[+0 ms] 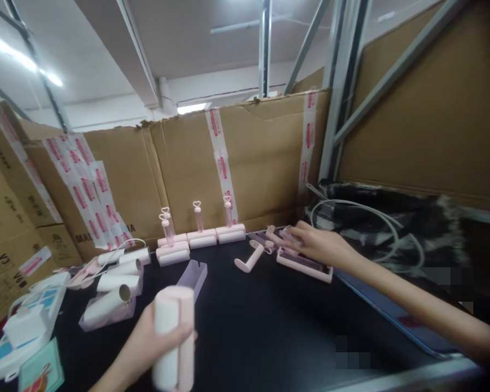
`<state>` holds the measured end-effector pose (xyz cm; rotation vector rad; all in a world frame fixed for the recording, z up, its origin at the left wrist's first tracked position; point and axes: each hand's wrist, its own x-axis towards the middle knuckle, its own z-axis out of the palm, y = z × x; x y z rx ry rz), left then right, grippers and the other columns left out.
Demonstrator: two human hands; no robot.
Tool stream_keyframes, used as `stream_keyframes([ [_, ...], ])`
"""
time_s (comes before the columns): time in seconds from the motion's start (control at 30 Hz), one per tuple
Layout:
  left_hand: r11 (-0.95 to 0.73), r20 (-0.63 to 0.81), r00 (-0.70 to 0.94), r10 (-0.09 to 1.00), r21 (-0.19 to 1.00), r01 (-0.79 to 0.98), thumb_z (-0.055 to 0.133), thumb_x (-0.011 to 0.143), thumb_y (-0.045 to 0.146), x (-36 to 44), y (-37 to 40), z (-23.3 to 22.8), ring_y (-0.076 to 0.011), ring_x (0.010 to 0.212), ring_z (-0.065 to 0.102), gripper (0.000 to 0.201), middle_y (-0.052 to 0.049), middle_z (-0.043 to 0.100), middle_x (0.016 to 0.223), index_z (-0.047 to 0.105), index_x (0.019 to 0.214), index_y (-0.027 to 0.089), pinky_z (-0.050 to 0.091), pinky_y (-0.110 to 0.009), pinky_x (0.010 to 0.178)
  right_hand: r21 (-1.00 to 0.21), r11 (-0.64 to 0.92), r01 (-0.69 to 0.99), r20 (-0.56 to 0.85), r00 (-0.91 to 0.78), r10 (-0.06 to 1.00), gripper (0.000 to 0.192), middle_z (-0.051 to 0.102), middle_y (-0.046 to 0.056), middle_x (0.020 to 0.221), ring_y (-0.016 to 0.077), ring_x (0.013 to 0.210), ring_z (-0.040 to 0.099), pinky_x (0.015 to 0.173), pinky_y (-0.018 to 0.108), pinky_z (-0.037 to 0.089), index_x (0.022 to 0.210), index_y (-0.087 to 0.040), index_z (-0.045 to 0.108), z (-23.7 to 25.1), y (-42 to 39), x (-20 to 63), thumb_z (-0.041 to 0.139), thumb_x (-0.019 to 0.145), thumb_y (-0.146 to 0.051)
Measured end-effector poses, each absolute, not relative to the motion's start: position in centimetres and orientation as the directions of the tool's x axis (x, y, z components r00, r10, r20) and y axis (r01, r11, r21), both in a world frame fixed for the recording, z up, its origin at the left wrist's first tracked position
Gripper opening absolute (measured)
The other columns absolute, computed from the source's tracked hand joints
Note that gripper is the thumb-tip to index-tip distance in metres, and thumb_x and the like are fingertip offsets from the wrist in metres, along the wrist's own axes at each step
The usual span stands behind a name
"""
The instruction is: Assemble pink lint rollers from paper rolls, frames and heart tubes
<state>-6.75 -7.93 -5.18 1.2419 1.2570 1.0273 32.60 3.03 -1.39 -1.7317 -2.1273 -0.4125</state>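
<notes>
Pink plastic, a roller case (174, 337) stands upright low over the black table (261, 326), the left hand (147, 340) clamped around it. Farther back, the right hand (316, 245) rests with fingers spread on a pink tray (306, 267), beside a loose pink handle (249, 257). White rolls (114, 283) lie left.

Bare desk (269, 326) lies open mid-way — roll tubes (114, 283) crowd the left, finished rollers (200, 237) and a cardboard wall (245, 163) block the back.
</notes>
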Motion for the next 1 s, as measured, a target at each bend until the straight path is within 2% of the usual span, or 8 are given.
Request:
stream_keyframes([
  [0.13, 0.078, -0.058, 0.308, 0.950, 0.996, -0.052, 0.072, 0.064, 0.046, -2.0, -5.4, -4.9, -0.0212, 0.058, 0.065, 0.045, -0.007, 0.067, 0.071, 0.049, 0.089, 0.016, 0.054, -0.036, 0.061, -0.011, 0.207, 0.978, 0.456, -0.179, 0.872, 0.041, 0.063, 0.018, 0.095, 0.0244, 0.062, 0.062, 0.051, 0.030, 0.041, 0.100, -0.012, 0.065, -1.0, 8.6, 32.2, 0.056, 0.077, -0.044],
  [0.23, -0.032, 0.047, 0.281, 0.959, 0.998, -0.061, 0.068, 0.069, 0.046, -0.4, -3.7, -5.5, -0.0220, 0.065, 0.066, 0.042, -0.006, 0.065, 0.073, 0.050, 0.093, 0.016, 0.054, -0.036, 0.063, -0.064, 0.249, 0.966, 0.551, -0.173, 0.816, 0.045, 0.059, 0.022, 0.106, 0.0271, 0.070, 0.061, 0.057, 0.034, 0.043, 0.107, -0.008, 0.060, -0.3, 8.6, 30.7, 0.053, 0.079, -0.042],
  [0.3, -0.147, 0.135, 0.200, 0.970, 0.988, 0.044, 0.066, 0.071, 0.045, -0.5, -3.2, -6.1, -0.0226, 0.074, 0.066, 0.041, -0.007, 0.066, 0.080, 0.051, 0.096, 0.015, 0.052, -0.035, 0.068, -0.138, 0.328, 0.934, 0.625, -0.175, 0.761, 0.042, 0.059, 0.019, 0.106, 0.0266, 0.078, 0.061, 0.062, 0.034, 0.045, 0.109, -0.012, 0.058, 0.7, 7.0, 29.0, 0.042, 0.087, -0.044],
  [0.43, -0.286, 0.281, 0.066, 0.958, 0.899, 0.332, 0.064, 0.072, 0.041, -1.4, -2.9, -6.8, -0.0217, 0.084, 0.062, 0.037, -0.008, 0.066, 0.091, 0.055, 0.097, 0.015, 0.048, -0.032, 0.076, -0.346, 0.542, 0.766, 0.651, -0.220, 0.726, 0.054, 0.061, 0.005, 0.067, 0.0161, 0.058, 0.059, 0.053, 0.026, 0.047, 0.099, -0.018, 0.059, 1.5, 1.4, 24.2, 0.010, 0.096, -0.040],
  [0.5, -0.293, 0.308, 0.027, 0.951, 0.868, 0.402, 0.065, 0.071, 0.040, -1.9, -2.9, -6.9, -0.0209, 0.082, 0.062, 0.037, -0.007, 0.066, 0.089, 0.057, 0.097, 0.014, 0.048, -0.031, 0.075, -0.522, 0.711, 0.471, 0.643, -0.330, 0.691, 0.038, 0.063, 0.004, 0.069, 0.0155, 0.062, 0.061, 0.057, 0.025, 0.049, 0.090, -0.018, 0.061, 0.8, -1.2, 21.7, 0.033, 0.093, -0.044],
  [0.57, -0.304, 0.331, 0.007, 0.944, 0.857, 0.416, 0.064, 0.071, 0.038, -2.2, -2.7, -6.9, -0.0204, 0.082, 0.062, 0.036, -0.007, 0.067, 0.090, 0.057, 0.097, 0.014, 0.047, -0.030, 0.076, -0.562, 0.774, 0.293, 0.642, -0.436, 0.631, 0.025, 0.064, 0.004, 0.073, 0.0156, 0.066, 0.062, 0.060, 0.025, 0.050, 0.085, -0.018, 0.063, -0.3, -3.1, 19.8, 0.048, 0.088, -0.038],
  [0.73, -0.338, 0.373, 0.000, 0.928, 0.840, 0.423, 0.065, 0.071, 0.035, -2.5, -2.7, -6.6, -0.0210, 0.088, 0.062, 0.035, -0.006, 0.068, 0.095, 0.059, 0.100, 0.016, 0.047, -0.029, 0.079, -0.459, 0.846, 0.271, 0.670, -0.520, 0.530, 0.014, 0.067, 0.004, 0.082, 0.0173, 0.078, 0.063, 0.082, 0.034, 0.049, 0.090, -0.020, 0.064, -2.9, -4.0, 18.3, 0.051, 0.087, -0.024],
  [1.0, -0.292, 0.345, -0.026, 0.938, 0.828, 0.478, 0.066, 0.068, 0.034, -2.3, -2.9, -6.6, -0.0204, 0.084, 0.063, 0.034, -0.005, 0.068, 0.092, 0.059, 0.096, 0.017, 0.048, -0.028, 0.075, -0.714, 0.668, 0.208, 0.563, -0.396, 0.725, 0.016, 0.070, 0.004, 0.077, 0.0169, 0.069, 0.068, 0.065, 0.029, 0.054, 0.092, -0.017, 0.062, -4.0, -4.2, 17.7, 0.055, 0.084, -0.030],
])
